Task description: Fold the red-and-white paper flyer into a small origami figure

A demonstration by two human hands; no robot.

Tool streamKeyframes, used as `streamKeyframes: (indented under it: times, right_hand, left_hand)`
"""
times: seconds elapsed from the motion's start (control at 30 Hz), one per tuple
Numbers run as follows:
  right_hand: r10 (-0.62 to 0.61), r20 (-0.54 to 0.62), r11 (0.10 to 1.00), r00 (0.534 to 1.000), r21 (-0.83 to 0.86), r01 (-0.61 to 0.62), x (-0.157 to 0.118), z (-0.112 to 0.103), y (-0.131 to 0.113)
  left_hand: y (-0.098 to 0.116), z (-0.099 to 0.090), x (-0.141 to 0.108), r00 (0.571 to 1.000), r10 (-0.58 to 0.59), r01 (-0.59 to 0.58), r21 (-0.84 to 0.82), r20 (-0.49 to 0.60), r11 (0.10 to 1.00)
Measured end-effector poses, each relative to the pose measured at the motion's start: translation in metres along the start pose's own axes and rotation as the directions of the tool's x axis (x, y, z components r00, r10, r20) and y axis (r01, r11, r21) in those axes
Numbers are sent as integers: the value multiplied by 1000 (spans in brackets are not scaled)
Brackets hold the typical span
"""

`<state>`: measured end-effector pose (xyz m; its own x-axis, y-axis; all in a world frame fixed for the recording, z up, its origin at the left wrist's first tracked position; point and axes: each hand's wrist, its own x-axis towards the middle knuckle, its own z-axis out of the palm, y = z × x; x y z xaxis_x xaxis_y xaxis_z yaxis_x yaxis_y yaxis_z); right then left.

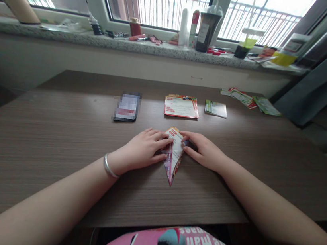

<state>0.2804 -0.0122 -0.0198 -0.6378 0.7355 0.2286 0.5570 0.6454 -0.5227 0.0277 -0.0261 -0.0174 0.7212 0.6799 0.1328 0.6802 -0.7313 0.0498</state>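
Note:
A printed leaflet (pixel 174 152), folded into a narrow triangle with its sharp tip toward me, lies on the table in front of me. White, red and purple print shows on its faces. From the left, my left hand (pixel 147 147) holds it, fingers over the left edge and thumb lower down near the tip. At the opposite edge my right hand (pixel 203 150) has its index finger by the top and its thumb on the side, holding the paper between them. Part of the leaflet is hidden under the fingers.
Behind the hands are a stack of leaflets (pixel 181 107), a smaller stack of cards (pixel 216 109) and a phone (pixel 127 107). More leaflets (pixel 266 106) lie at the far right. Drink cups (pixel 207 30), bottles and small items line the windowsill (pixel 149 49).

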Motion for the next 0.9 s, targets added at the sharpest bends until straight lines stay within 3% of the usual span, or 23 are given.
streamKeyframes:
  times: [0.1, 0.33, 0.57, 0.9]
  right_hand:
    - [39, 3, 999, 999, 12, -39, -2, -7, -2]
    - [112, 71, 964, 991, -248, -91, -7, -16, -11]
    - [40, 154, 915, 987, -403, 26, -6, -12, -18]
    - [105, 237, 871, 966, -491, 26, -11, -12, -38]
  left_hand:
    - [0, -1, 1, 1000, 8, -8, 52, -8, 999]
    - [15, -1, 2, 997, -46, 58, 190, -65, 980]
    - [35, -2, 5, 995, 73, -58, 195, -72, 979]
    - [51, -14, 0, 990, 5, 34, 279, -139, 960]
